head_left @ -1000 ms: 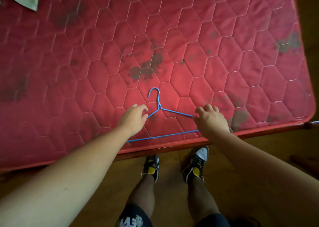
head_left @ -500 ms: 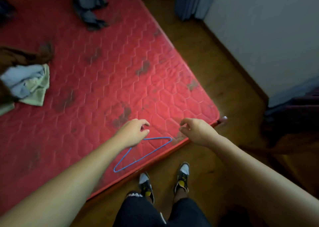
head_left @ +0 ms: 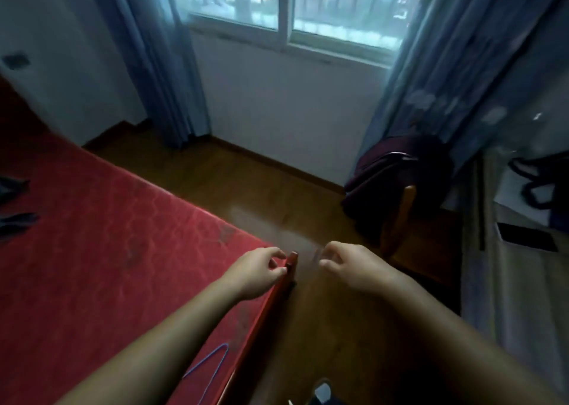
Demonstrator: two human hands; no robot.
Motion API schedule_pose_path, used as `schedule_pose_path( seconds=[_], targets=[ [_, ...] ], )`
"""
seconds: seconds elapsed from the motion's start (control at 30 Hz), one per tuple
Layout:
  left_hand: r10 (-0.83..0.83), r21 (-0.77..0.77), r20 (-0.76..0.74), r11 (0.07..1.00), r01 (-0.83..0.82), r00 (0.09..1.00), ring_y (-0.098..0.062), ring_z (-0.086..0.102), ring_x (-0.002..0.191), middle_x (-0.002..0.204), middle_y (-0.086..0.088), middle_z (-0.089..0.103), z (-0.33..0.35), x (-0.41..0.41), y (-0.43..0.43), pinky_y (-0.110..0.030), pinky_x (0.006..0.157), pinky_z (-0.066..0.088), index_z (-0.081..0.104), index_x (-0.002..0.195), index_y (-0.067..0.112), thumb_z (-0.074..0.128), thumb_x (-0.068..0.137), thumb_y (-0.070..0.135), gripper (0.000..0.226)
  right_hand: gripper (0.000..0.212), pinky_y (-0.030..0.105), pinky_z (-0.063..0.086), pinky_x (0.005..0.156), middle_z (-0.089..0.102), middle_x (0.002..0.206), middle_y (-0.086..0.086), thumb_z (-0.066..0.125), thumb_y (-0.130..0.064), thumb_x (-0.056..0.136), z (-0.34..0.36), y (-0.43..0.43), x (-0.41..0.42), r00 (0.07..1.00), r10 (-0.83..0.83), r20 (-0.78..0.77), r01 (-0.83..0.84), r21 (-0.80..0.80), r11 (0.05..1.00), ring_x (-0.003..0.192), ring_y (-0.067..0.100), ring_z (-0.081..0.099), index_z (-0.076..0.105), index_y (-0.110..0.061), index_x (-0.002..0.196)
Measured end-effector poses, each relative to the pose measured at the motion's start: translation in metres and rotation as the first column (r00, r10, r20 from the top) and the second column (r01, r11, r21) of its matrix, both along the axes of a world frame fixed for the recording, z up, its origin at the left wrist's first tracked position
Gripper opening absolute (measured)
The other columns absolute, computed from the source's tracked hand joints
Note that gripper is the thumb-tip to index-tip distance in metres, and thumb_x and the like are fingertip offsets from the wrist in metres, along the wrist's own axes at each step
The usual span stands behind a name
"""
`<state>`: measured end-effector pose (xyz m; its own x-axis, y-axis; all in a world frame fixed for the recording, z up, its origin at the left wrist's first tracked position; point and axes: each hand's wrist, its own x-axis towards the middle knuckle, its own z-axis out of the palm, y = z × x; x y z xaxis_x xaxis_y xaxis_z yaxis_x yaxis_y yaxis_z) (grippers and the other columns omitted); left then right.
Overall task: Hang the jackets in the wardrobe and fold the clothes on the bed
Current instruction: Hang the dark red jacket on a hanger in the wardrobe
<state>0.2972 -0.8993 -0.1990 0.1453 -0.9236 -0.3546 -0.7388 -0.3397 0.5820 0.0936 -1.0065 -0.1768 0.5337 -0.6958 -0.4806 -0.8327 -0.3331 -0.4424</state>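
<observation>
Shoe (head_left: pixel 320 394) at bottom edge on wooden floor (head_left: pixel 308 220); blue wire hanger (head_left: pixel 212 364) lies flat on red bed (head_left: pixel 107 266) near its edge, partly hidden behind left forearm, neither hand on it; left hand (head_left: pixel 257 270) over bed corner, fingers loosely curled, thumb and index close, grip narrow, holds nothing; red corner post (head_left: pixel 292 258) just beside its fingertips; right hand (head_left: pixel 348 266) over floor beside that corner, fingers curled loose, grip narrow, holds nothing; hands apart; dark clothes (head_left: pixel 15 220) on bed at far left edge, blurred; wooden chair (head_left: pixel 400 213) right of hands, dark maroon bundle (head_left: pixel 397 170) draped on it, jacket or bag, cannot tell; pale surface (head_left: pixel 523 297) far right with flat black item (head_left: pixel 526 241); blue curtains (head_left: pixel 160 66) either side of window (head_left: pixel 292 4) at back.
</observation>
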Motion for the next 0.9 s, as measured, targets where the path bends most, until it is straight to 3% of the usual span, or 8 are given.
schedule_pose_path(
  seconds=[0.23,0.43,0.73,0.9],
  targets=[
    [-0.123,-0.055,-0.087,0.991,0.118,0.989,-0.008,0.064,0.099,0.114,0.006,0.067,0.016,-0.099,-0.131,-0.028,0.089,0.054,0.061,0.129,0.028,0.062,0.095,0.038,0.035,0.041,0.032,0.058,0.087,0.065,0.116,-0.008,0.054,-0.050,0.100,0.029,-0.087,-0.113,0.980,-0.196,0.018,0.197,-0.070,0.978,0.097,0.007,0.063,0.054,-0.030,0.136],
    [-0.237,-0.084,-0.013,0.968,0.235,0.972,-0.010,0.059,0.108,0.126,0.005,0.055,0.020,-0.132,-0.225,-0.027,0.090,0.053,0.051,0.139,0.033,0.062,0.094,0.042,0.048,0.040,0.038,0.057,0.087,0.064,0.109,-0.010,0.055,-0.054,0.097,0.025,-0.166,-0.156,0.949,-0.309,0.054,0.313,-0.090,0.945,0.093,0.008,0.064,0.055,-0.034,0.131],
    [-0.310,-0.087,0.046,0.946,0.313,0.950,-0.026,0.050,0.127,0.142,-0.005,0.039,-0.009,-0.138,-0.407,-0.038,0.100,0.049,0.029,0.153,0.034,0.070,0.085,0.037,0.080,0.055,0.042,0.052,0.096,0.056,0.132,0.000,0.063,-0.050,0.092,-0.010,-0.312,-0.182,0.900,-0.435,-0.011,0.428,-0.161,0.889,0.116,0.021,0.059,0.046,-0.032,0.141],
    [-0.375,-0.036,0.175,0.922,0.386,0.910,-0.033,0.030,0.141,0.158,-0.010,0.018,-0.029,-0.135,-0.495,-0.048,0.106,0.045,0.009,0.158,0.038,0.074,0.081,0.038,0.100,0.076,0.043,0.050,0.098,0.043,0.145,0.002,0.068,-0.044,0.090,-0.039,-0.382,-0.184,0.855,-0.515,-0.061,0.500,-0.161,0.851,0.128,0.025,0.051,0.026,-0.031,0.152]
  ],
)
